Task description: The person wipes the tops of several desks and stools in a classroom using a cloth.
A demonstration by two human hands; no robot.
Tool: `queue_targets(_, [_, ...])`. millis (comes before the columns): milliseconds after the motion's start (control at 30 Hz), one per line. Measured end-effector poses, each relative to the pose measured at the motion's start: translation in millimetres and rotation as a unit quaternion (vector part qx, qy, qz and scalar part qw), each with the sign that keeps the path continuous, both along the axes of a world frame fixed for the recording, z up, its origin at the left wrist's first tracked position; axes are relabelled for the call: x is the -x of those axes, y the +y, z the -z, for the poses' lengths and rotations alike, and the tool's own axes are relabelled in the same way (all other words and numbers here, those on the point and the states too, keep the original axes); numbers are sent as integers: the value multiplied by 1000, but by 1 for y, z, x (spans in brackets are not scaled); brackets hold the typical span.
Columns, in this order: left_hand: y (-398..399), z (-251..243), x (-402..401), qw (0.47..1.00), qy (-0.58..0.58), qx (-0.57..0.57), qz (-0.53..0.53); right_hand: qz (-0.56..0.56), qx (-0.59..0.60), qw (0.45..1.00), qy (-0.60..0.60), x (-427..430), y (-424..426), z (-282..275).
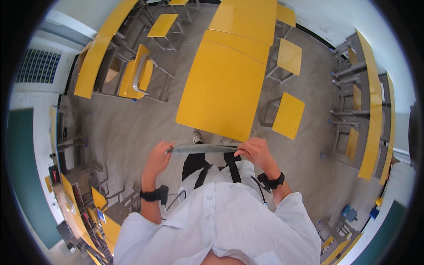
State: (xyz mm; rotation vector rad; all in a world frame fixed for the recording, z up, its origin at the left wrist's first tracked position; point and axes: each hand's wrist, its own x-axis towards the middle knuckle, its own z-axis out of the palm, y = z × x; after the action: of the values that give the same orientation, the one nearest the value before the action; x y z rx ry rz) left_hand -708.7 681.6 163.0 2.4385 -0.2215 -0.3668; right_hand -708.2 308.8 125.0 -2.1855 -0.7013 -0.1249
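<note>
A thin grey fabric item (pixel 202 149), like a folded cloth or flat bag, stretches level between my two hands. My left hand (pixel 158 158) pinches its left end with the fingertips, slightly blurred. At the other end, my right hand (pixel 254 151) grips it with the thumb on the near side. Seen nearly edge-on, its faces are mostly hidden. Just beyond it lies the near edge of a yellow desktop (pixel 225 86), apart from my left hand and close to my right. Black bands with small devices are strapped on both wrists.
Yellow stools (pixel 289 115) stand right of the desks. A yellow chair (pixel 138 74) is at the left beside another desk row (pixel 94 63). More desks (pixel 371 122) line the right wall. Blue water jugs (pixel 349 213) sit on the floor at lower right.
</note>
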Motion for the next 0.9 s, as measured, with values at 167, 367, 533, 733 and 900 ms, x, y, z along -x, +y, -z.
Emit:
queue_targets(167, [18,34,-49,990,25,23,137,81,76,988,109,26,15,-6])
queue_targets(367, [31,76,-88,962,52,49,265,96,173,952,234,71,45,11])
queue_targets(533, [36,98,-101,944,23,47,327,193,154,937,246,102,83,15])
queue_targets(733, [32,111,-114,930,48,59,360,263,158,913,269,127,97,17])
queue_targets(900, [28,118,-120,920,55,74,380,319,151,907,231,130,100,14])
